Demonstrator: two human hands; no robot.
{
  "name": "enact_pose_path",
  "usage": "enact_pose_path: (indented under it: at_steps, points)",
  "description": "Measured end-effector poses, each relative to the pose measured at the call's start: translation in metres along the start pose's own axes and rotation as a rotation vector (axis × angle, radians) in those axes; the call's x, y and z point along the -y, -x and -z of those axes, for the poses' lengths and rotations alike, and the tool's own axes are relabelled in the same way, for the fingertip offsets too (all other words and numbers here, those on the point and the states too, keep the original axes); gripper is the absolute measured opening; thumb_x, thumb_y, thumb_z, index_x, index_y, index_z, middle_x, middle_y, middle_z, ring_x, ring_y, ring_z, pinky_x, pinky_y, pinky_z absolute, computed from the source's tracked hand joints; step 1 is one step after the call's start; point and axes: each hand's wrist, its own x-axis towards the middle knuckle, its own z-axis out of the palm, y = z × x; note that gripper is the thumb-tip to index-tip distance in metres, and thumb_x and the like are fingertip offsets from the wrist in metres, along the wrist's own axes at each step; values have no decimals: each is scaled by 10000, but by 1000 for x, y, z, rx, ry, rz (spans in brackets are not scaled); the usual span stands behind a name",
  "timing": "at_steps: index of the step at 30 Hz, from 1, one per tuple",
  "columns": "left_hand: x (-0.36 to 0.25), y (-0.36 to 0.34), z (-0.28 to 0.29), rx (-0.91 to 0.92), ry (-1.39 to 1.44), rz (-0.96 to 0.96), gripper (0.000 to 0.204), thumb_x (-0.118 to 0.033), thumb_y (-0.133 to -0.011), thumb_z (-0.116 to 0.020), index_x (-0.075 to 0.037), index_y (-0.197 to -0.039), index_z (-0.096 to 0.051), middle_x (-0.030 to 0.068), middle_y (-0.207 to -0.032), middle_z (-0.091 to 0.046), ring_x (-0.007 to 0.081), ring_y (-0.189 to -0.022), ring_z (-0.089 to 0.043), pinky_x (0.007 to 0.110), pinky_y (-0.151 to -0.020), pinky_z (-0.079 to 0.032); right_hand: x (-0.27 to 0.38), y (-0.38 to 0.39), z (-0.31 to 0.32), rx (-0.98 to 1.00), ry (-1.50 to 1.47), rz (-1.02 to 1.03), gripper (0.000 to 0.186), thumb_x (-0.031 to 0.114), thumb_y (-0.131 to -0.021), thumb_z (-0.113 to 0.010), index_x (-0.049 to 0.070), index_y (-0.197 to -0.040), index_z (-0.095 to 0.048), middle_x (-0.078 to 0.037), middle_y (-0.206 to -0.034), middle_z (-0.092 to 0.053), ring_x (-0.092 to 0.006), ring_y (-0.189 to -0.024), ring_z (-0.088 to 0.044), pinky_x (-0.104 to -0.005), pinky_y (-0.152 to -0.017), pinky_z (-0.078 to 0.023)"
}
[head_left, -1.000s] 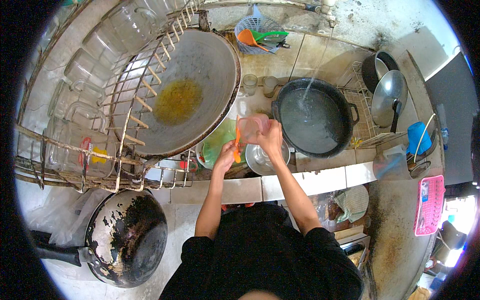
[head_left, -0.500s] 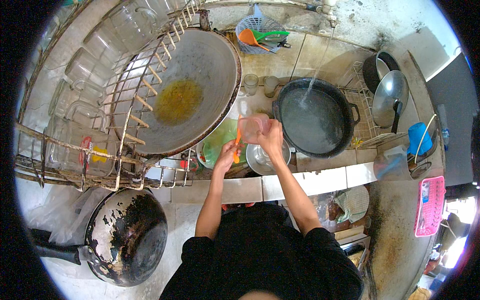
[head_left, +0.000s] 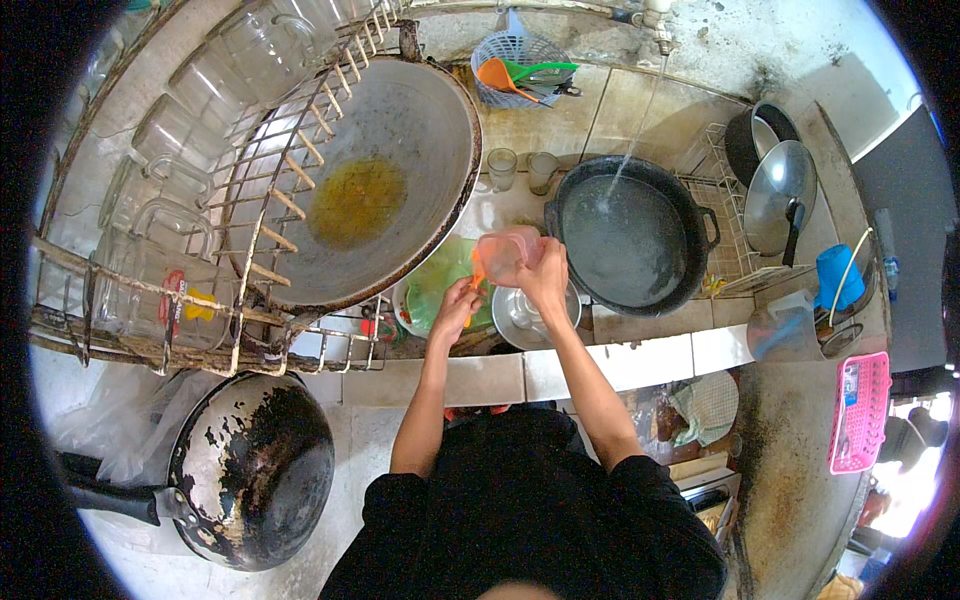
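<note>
My left hand point(head_left: 457, 306) grips a slender orange utensil point(head_left: 478, 264), partly hidden behind a pink translucent plastic container point(head_left: 507, 250). My right hand point(head_left: 543, 277) holds that container just to the right, so the two items overlap in view. Beneath them lie green translucent items point(head_left: 442, 268) on a pale dish, beside a silver metal bowl point(head_left: 519, 333). To the right, water runs from a tap point(head_left: 664, 42) into a dark two-handled pot point(head_left: 681, 185) holding water. Two small glasses point(head_left: 502, 170) stand behind my hands.
At left are a large wok point(head_left: 370, 130) with yellowish liquid, a wire rack point(head_left: 282, 240) of glass mugs, and a blackened pan point(head_left: 250, 470). A utensil basket point(head_left: 510, 50) sits at back. Pot lid point(head_left: 775, 185), blue dipper point(head_left: 838, 276) and pink basket point(head_left: 857, 410) are right.
Both hands stay in nearly the same place. The orange utensil has shifted slightly, with more of its upper part now hidden by the pink container.
</note>
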Motion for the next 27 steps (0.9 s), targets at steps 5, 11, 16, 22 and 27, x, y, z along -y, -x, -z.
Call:
enact_pose_path:
  at_steps: [5,11,16,22,27]
  points:
    - [0,2,1,-7,-2,21,327,-68,-945,-426,5,-1264,-409,39,-828,-534,56,-600,-415,199,-517,-343,5,2,4,7,-27,-5,494,87,-639,-726,-33,-1071,-519,-219,-1051,-554,-372,-991,-558,-413,-851,-459]
    - [0,4,1,-36,-61,13,319,-81,-941,-439,0,-1249,-417,34,-828,-532,51,-581,-412,202,-505,-341,2,2,1,6,-19,3,492,95,-643,-718,-34,-1074,-517,-222,-1054,-553,-374,-994,-558,-418,-853,-457]
    - [3,7,7,-45,-70,-11,308,-73,-922,-480,-5,-1220,-440,28,-813,-541,48,-579,-420,200,-500,-338,1,3,-4,19,-34,13,480,100,-646,-711,-38,-1067,-524,-225,-1049,-559,-376,-981,-564,-419,-842,-463]
    - [4,14,15,-123,-84,-4,314,-69,-893,-544,-5,-1189,-463,17,-768,-550,46,-563,-426,197,-488,-329,0,5,-12,27,-65,16,463,108,-654,-701,-40,-1058,-533,-229,-1041,-566,-370,-964,-573,-415,-828,-468]
    - [1,19,18,-185,-256,-20,193,-104,-876,-591,-1,-1036,-560,24,-756,-597,60,-600,-487,213,-514,-370,6,4,-16,29,-69,12,449,114,-662,-690,-44,-1052,-532,-227,-1032,-564,-369,-956,-573,-418,-823,-468]
